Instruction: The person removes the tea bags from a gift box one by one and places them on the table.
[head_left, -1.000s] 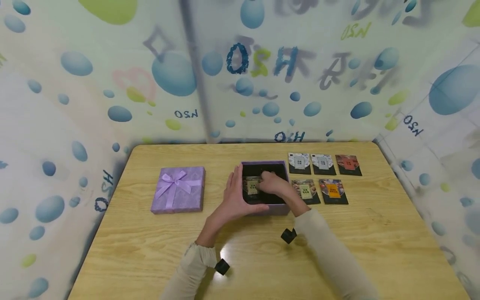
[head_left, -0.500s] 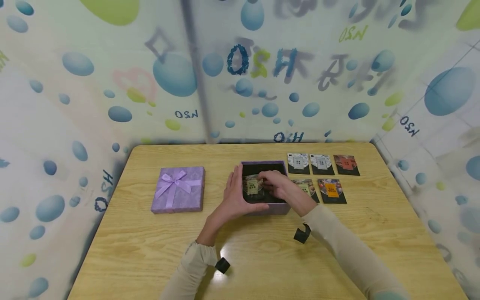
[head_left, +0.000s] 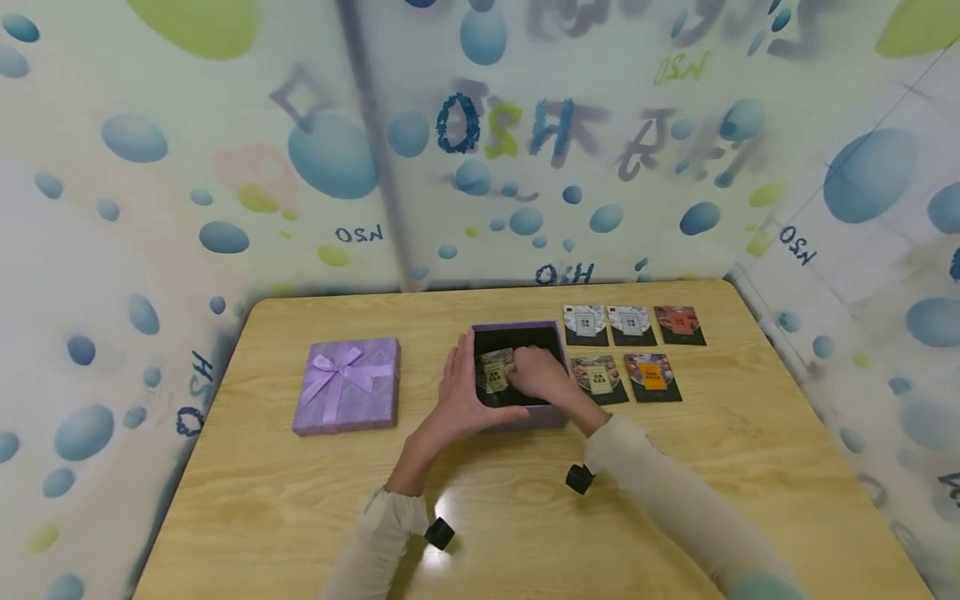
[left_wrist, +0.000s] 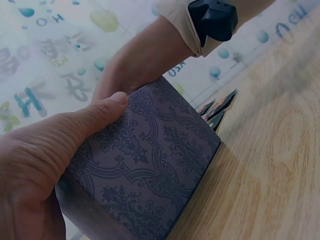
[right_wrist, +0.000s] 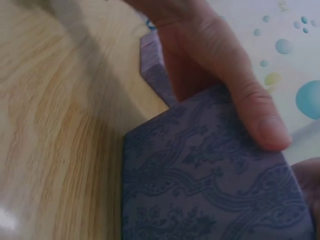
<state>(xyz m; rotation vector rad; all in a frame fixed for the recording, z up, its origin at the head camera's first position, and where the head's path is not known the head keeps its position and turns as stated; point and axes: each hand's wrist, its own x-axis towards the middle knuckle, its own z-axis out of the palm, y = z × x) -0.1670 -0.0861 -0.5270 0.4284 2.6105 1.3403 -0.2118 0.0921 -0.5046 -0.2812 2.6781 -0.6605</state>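
A purple patterned gift box stands without its lid at the table's middle, dark inside. My left hand steadies its front left corner: straight fingers lie along the left wall, and the thumb reaches across the front rim. The box's patterned front wall fills much of the left wrist view. My right hand reaches inside with bent fingers, its knuckles over the right side of a flat square packet with a yellow-green label. The right fingertips are hidden, so whether they pinch the packet cannot be seen.
Left of the box lies a purple lid with a ribbon bow. Several similar flat packets lie in two rows to the right, including a red one and an orange-labelled one. A patterned wall stands behind the table.
My right hand has drawn back a little from the packet, then come over its right side again. The packet has shifted slightly and tilted in the box. My left hand has kept its place.
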